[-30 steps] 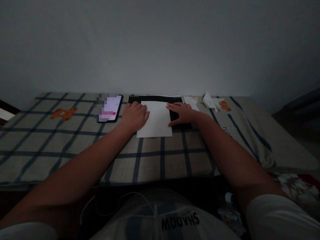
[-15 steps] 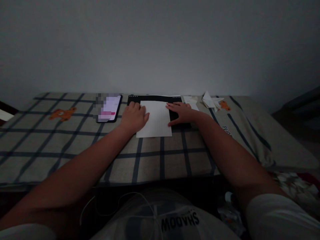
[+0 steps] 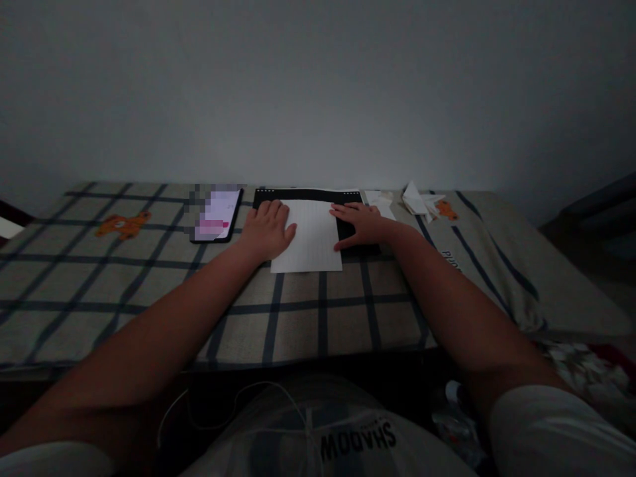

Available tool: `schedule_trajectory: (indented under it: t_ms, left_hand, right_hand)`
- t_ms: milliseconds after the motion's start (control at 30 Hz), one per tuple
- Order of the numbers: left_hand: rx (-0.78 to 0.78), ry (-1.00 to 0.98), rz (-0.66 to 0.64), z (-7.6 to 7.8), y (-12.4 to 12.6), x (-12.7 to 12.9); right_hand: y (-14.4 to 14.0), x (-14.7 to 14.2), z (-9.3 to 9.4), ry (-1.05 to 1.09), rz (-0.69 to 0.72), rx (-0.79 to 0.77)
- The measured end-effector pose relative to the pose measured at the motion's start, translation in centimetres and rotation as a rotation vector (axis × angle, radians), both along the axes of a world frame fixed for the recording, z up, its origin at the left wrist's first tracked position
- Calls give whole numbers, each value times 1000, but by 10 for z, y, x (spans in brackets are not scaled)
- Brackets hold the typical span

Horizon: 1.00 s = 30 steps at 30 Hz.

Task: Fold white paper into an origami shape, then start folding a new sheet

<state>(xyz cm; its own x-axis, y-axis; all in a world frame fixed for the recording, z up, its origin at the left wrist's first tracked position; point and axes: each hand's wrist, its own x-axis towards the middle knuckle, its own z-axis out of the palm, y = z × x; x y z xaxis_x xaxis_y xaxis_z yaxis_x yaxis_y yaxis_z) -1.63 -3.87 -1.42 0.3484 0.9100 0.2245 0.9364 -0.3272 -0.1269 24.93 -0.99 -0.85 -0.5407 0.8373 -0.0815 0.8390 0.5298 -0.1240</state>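
Observation:
A white lined sheet of paper (image 3: 309,238) lies on a black pad (image 3: 348,197) at the far side of a checked cloth surface (image 3: 298,311). My left hand (image 3: 267,229) rests flat on the sheet's left edge, fingers spread. My right hand (image 3: 358,224) lies flat on the sheet's right edge and on the black pad. Neither hand grips anything.
A lit phone (image 3: 217,214) lies left of the paper. Folded white paper pieces (image 3: 416,199) sit at the far right by the wall. A pillow (image 3: 497,258) is on the right. A white cable (image 3: 218,411) runs across my lap.
My left hand has shifted slightly forward along the sheet's left edge. The paper and my right hand stay in place.

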Motion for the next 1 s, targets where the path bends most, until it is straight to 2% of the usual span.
schedule_trajectory:
  t_ms: [233,367,500,767,1000]
  left_hand:
    - [-128,-26,33,0,4,0]
    - [-142,-41,38,3,3,0]
    - [-99,-46,25,4,2,0]
    - [89,34,-60,10,-6,5]
    - [102,92,-66,12,-14,10]
  right_hand:
    - [1,1,-2,1,2,6]
    - [0,0,-2,-2,-3,11]
    - [0,0,-2,-1,-4,2]
    - [1,1,-2,9,0,1]
    - [1,1,-2,5,-1,2]
